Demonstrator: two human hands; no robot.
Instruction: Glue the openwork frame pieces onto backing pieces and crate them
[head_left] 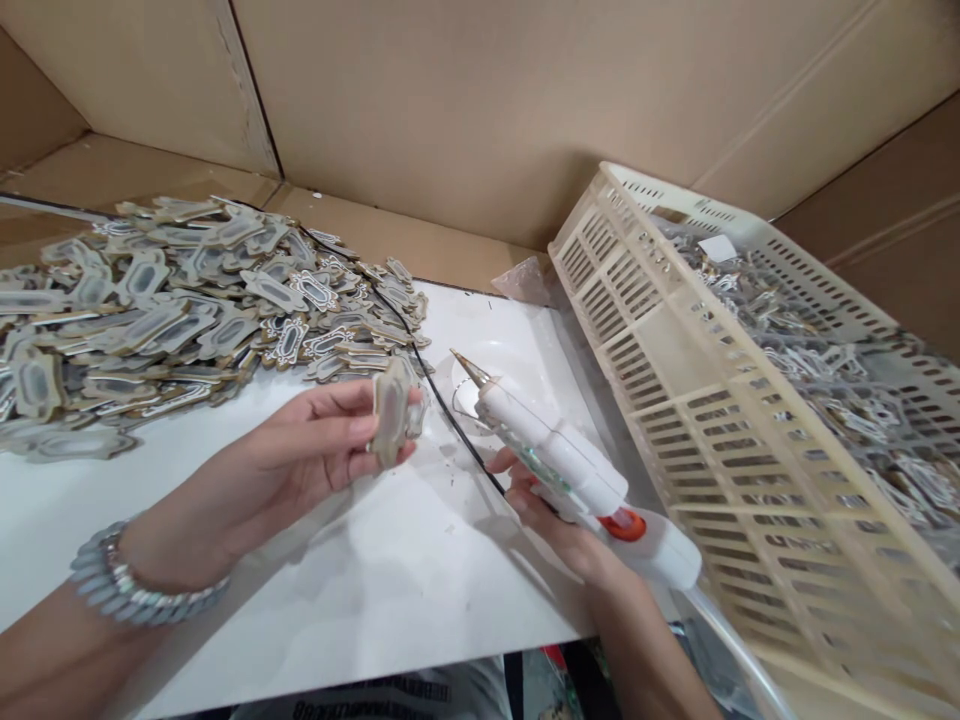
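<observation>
My left hand (300,455) pinches an ornate plaque (391,412) edge-up above the white surface (360,580), long axis near vertical; my right hand (559,515) has its grip wrapped round the glue gun (570,460), nozzle aimed up-left, near the plaque's right.
</observation>
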